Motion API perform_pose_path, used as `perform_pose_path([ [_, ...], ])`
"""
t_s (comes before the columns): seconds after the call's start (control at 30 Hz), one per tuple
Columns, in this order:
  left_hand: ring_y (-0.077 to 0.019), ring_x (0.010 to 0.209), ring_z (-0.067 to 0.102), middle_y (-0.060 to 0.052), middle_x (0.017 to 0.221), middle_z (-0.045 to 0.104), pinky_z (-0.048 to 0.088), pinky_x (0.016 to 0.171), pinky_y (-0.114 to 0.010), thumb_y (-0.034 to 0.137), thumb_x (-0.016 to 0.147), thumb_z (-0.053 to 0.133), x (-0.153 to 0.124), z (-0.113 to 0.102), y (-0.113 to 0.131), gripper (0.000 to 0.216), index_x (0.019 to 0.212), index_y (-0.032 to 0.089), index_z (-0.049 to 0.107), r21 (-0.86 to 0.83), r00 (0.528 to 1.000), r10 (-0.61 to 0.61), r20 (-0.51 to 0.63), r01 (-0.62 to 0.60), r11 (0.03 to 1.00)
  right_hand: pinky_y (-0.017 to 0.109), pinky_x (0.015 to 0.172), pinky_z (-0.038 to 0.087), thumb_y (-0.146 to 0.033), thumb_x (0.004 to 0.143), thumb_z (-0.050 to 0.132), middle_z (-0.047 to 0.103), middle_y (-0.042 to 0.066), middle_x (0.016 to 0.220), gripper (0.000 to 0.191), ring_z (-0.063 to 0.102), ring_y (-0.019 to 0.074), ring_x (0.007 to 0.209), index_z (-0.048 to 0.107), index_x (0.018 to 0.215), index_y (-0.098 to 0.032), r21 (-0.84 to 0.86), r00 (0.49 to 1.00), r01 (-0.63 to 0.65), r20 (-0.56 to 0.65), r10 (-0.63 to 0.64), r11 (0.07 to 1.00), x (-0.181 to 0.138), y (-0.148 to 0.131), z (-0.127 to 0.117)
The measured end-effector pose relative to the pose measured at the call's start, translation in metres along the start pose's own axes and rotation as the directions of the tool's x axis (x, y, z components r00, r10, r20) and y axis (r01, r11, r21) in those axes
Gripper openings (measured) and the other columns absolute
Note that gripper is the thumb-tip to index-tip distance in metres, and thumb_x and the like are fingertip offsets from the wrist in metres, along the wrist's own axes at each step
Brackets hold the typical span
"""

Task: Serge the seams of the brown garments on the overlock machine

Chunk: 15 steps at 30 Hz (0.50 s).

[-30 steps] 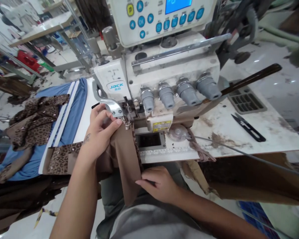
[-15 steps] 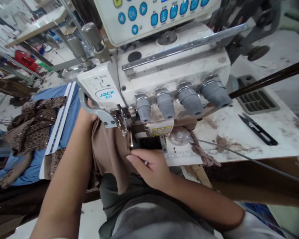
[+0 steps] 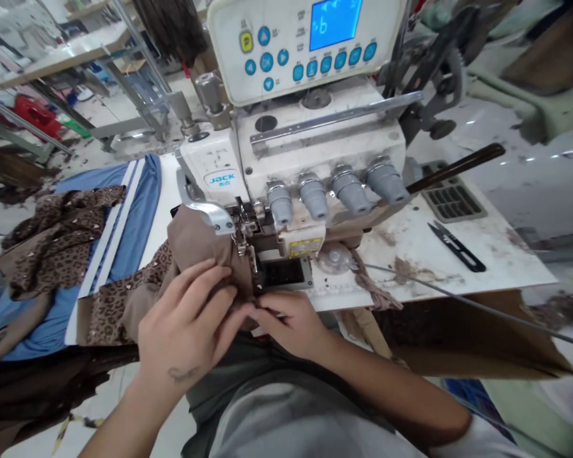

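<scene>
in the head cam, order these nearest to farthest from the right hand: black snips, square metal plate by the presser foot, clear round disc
From the right hand:
1. Square metal plate: just ahead of the hand, in the machine bed.
2. Clear round disc: ahead and to the right of the plate.
3. Black snips: far right, lying on the white tabletop.

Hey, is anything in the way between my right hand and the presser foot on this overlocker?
Yes: a fold of tan fabric lies between your right hand and the presser foot, and your left hand rests on that fabric.
</scene>
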<state>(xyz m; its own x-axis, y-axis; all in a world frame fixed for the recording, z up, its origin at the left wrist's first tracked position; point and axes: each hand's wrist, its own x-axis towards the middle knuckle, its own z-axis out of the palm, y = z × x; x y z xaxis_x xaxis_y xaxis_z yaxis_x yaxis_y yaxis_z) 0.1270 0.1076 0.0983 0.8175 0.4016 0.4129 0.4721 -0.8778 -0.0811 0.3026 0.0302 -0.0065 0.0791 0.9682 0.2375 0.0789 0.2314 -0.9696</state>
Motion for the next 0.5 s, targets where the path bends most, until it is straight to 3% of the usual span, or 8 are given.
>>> perform_pose_path([
  [0.07, -0.0274, 0.120, 0.070, -0.007, 0.127, 0.075, 0.055, 0.099, -0.036, 0.023, 0.090, 0.077, 0.006, 0.006, -0.002, 0.008, 0.095, 0.019, 0.072, 0.051, 0.998, -0.057, -0.017, 0.058, 0.997, 0.024, 0.057, 0.033, -0.033, 0.104, 0.058, 0.044, -0.005, 0.062, 0.042, 0.043, 0.0105, 0.058, 0.052, 0.066, -0.018, -0.012, 1.000, -0.027, 0.009, 0.027, 1.000, -0.001, -0.001, 0.001],
  [0.23, -0.0248, 0.123, 0.068, -0.001, 0.136, 0.073, 0.052, 0.105, -0.035, 0.020, 0.091, 0.074, 0.008, 0.009, -0.004, 0.051, 0.140, 0.021, 0.064, 0.092, 1.000, -0.021, -0.002, 0.021, 0.996, 0.023, 0.057, 0.031, -0.035, 0.105, 0.057, 0.042, -0.006, 0.064, 0.039, 0.040, 0.0102, 0.060, 0.050, 0.070, -0.019, 0.083, 0.998, -0.049, -0.025, 0.051, 0.995, -0.004, 0.000, 0.006],
  [0.5, -0.0290, 0.126, 0.065, -0.002, 0.140, 0.070, 0.050, 0.106, -0.038, 0.032, 0.092, 0.074, 0.002, 0.020, 0.003, 0.062, 0.152, 0.027, 0.057, 0.078, 0.995, -0.096, -0.021, 0.097, 0.992, 0.024, 0.056, 0.032, -0.042, 0.106, 0.055, 0.041, -0.005, 0.066, 0.041, 0.038, 0.0114, 0.062, 0.051, 0.072, -0.019, 0.120, 0.996, -0.080, -0.017, 0.082, 0.990, -0.006, 0.004, 0.009],
])
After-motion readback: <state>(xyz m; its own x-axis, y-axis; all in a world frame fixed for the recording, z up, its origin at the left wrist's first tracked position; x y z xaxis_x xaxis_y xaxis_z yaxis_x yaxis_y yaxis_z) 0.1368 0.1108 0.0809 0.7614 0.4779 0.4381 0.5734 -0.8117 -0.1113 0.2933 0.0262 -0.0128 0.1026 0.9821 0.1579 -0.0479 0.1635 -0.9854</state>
